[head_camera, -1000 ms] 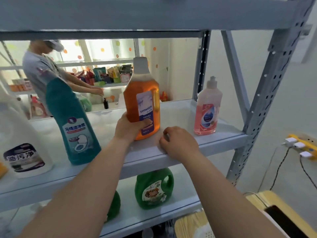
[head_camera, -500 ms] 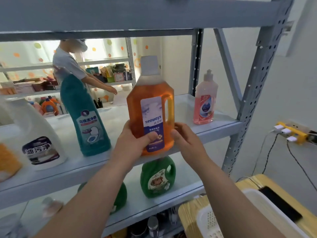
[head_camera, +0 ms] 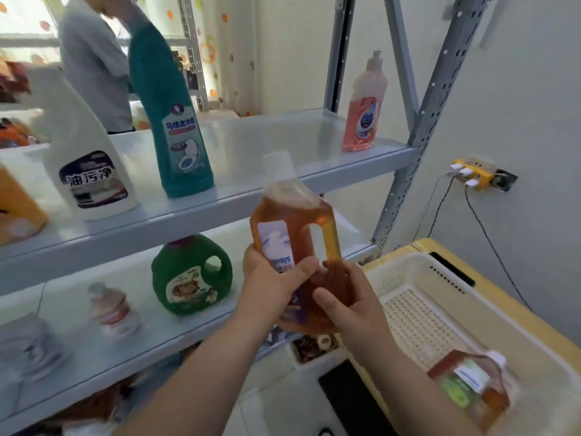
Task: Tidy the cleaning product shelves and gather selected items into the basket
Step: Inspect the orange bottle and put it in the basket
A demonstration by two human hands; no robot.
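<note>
Orange bottle is no longer standing on the upper shelf, as it was a second ago. It is now hanging in mid-air, lower, just left of the white basket. Left hand is wrapping the labelled front and right hand is clasping the lower body. The transfer looks under way. Another bottle is already lying in the basket.
</note>
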